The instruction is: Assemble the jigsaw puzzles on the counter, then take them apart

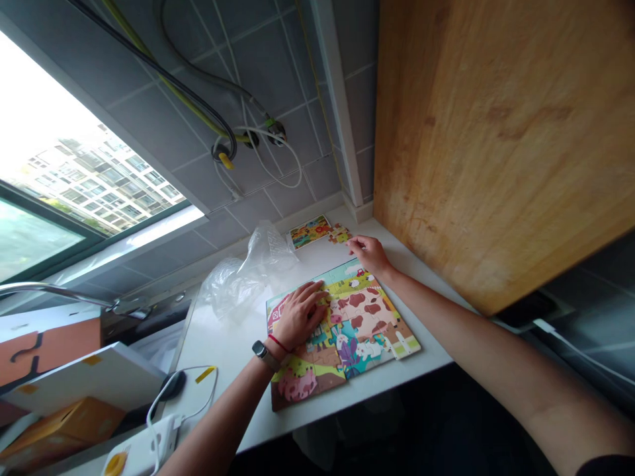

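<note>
A farm-animal jigsaw puzzle (362, 311) lies on the white countertop, most of its picture put together, with a cow, rabbits and a pig showing. My left hand (299, 316) rests on its left half, fingers stretched out and thumb apart, covering part of the picture. Beyond the puzzle's far right corner is my right hand (370, 254), its fingers curled and pressed together. Whatever those fingertips may hold is hidden. Just past them, loose puzzle pieces (339, 233) lie in a small pile beside a picture card (310, 231).
Crumpled clear plastic wrapping (248, 271) sits left of the card. A wooden panel (496, 132) rises on the right. A white power strip (143, 449) with a cable, boxes (59, 430) and a faucet (74, 291) are at left. Hoses (183, 86) hang on the tiled wall.
</note>
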The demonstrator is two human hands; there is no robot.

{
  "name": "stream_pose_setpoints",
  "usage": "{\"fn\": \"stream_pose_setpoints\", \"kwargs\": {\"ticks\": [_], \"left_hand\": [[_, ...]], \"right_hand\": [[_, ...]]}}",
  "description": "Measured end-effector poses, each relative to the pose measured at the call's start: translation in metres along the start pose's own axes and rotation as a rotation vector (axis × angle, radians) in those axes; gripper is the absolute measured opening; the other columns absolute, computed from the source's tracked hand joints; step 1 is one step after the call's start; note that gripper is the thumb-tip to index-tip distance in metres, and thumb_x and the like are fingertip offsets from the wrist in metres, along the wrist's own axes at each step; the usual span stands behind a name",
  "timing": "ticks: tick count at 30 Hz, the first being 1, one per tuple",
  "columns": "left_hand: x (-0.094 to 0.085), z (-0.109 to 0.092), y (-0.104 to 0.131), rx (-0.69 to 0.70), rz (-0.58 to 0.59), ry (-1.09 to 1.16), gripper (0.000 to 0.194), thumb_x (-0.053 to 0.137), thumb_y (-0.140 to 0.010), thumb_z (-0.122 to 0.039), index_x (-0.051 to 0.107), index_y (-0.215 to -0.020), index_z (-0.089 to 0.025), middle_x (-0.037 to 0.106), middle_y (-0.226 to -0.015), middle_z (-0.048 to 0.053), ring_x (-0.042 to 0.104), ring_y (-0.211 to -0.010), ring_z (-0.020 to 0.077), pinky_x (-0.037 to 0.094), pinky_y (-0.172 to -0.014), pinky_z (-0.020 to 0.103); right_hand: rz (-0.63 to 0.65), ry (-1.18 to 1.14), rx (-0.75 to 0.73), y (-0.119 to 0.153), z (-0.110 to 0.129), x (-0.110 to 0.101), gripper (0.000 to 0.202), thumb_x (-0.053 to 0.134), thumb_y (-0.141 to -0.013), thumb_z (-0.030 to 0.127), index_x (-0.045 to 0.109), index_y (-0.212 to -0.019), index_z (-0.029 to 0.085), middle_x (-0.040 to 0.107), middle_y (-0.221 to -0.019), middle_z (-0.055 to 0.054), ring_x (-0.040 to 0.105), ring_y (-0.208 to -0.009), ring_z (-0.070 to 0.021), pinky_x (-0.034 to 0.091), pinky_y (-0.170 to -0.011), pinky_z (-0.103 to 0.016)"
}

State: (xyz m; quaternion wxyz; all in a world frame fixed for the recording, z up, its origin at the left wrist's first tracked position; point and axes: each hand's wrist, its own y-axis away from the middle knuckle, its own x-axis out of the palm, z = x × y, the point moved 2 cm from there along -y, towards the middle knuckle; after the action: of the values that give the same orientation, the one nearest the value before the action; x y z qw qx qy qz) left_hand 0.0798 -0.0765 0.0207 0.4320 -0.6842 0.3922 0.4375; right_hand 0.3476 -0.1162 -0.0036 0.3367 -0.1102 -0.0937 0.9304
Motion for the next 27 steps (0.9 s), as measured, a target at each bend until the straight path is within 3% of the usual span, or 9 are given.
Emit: {"fn": "stream_pose_setpoints", "kwargs": {"ticks": [14, 21, 27], "left_hand": [[0.001, 0.004, 0.003, -0.05, 0.0, -0.045, 0.029, 0.054, -0.103, -0.03, 0.066, -0.13, -0.028, 0.06, -0.15, 0.006, 0.054, -0.138, 0.0285, 0.048, -0.114, 0.053], [0.0, 0.009, 0.007, -0.178, 0.099, -0.057, 0.048, 0.06, -0.098, -0.047, 0.057, -0.142, -0.029, 0.049, -0.16, 0.009, 0.041, -0.149, 0.0378, 0.031, -0.119, 0.07], [-0.007, 0.014, 0.007, -0.168, 0.173, -0.038, 0.052, 0.057, -0.1, -0.049, 0.053, -0.147, -0.027, 0.042, -0.164, 0.012, 0.042, -0.149, 0.0344, 0.032, -0.123, 0.061]], "right_hand": [[0.026, -0.126, 0.08, 0.0, -0.004, 0.004, 0.027, 0.062, -0.079, 0.047, 0.069, -0.074, 0.021, 0.065, -0.061, -0.001, 0.063, -0.06, -0.0186, 0.05, -0.06, -0.029], [0.023, -0.175, 0.107, 0.001, -0.003, 0.004, 0.025, 0.066, -0.077, 0.046, 0.07, -0.074, 0.022, 0.064, -0.059, 0.001, 0.06, -0.057, -0.0167, 0.048, -0.056, -0.027], [-0.038, -0.312, 0.161, -0.002, -0.008, 0.005, 0.018, 0.076, -0.073, 0.039, 0.071, -0.066, 0.022, 0.067, -0.061, 0.0, 0.064, -0.065, -0.0179, 0.052, -0.066, -0.028]]}}
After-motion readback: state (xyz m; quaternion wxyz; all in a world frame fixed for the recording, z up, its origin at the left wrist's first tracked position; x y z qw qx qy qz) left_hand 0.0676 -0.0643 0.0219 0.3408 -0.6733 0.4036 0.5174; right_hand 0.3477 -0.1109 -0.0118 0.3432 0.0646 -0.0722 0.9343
